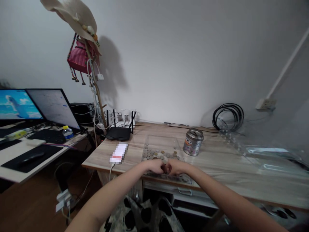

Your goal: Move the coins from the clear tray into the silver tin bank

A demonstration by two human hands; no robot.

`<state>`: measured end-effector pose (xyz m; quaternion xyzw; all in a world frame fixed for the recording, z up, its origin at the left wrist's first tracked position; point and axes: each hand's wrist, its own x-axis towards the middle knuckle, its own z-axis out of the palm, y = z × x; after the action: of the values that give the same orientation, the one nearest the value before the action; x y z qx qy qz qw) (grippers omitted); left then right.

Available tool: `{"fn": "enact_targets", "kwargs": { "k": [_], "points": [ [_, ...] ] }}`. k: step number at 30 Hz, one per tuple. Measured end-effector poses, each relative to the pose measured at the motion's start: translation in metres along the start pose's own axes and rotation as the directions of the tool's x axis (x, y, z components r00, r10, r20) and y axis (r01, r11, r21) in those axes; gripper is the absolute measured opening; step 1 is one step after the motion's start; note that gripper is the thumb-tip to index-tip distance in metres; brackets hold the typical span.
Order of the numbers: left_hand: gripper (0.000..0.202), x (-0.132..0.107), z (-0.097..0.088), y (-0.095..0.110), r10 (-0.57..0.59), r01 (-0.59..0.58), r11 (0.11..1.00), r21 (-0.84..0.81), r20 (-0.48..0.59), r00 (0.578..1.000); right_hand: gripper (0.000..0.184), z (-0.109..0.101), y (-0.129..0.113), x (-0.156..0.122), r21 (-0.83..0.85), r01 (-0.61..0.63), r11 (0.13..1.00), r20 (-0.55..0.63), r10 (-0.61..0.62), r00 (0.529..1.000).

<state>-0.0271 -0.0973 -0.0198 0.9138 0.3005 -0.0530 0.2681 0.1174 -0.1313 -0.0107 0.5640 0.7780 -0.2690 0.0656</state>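
My left hand [156, 166] and my right hand [176, 166] meet over the front part of a clear plastic tray [160, 139]. Both have curled fingers, and their fingertips come close together or touch. What lies between them is dark and too small to make out. Loose coins [150, 152], silver and a few golden, lie spread over the tray just beyond my hands. Behind and to the right of the tray stands a round metal coin tin [193, 142], upright, with a slot in its lid and a printed picture on its side.
A phone [119, 152] on a cable and a black router [118, 132] are left of the tray. Coiled black cable [228, 116] leans at the wall, beside clear plastic pieces [272, 158]. Below the desk's front edge is a drawer handle [184, 191].
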Motion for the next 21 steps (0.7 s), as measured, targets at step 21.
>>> {"fn": "enact_targets", "kwargs": {
  "k": [21],
  "points": [
    [0.011, 0.021, -0.001, -0.009, -0.334, 0.125, -0.051, -0.991, 0.134, 0.933, 0.018, -0.059, 0.010, -0.003, 0.245, 0.043, 0.969, -0.167, -0.001, 0.986]
  ]
}}
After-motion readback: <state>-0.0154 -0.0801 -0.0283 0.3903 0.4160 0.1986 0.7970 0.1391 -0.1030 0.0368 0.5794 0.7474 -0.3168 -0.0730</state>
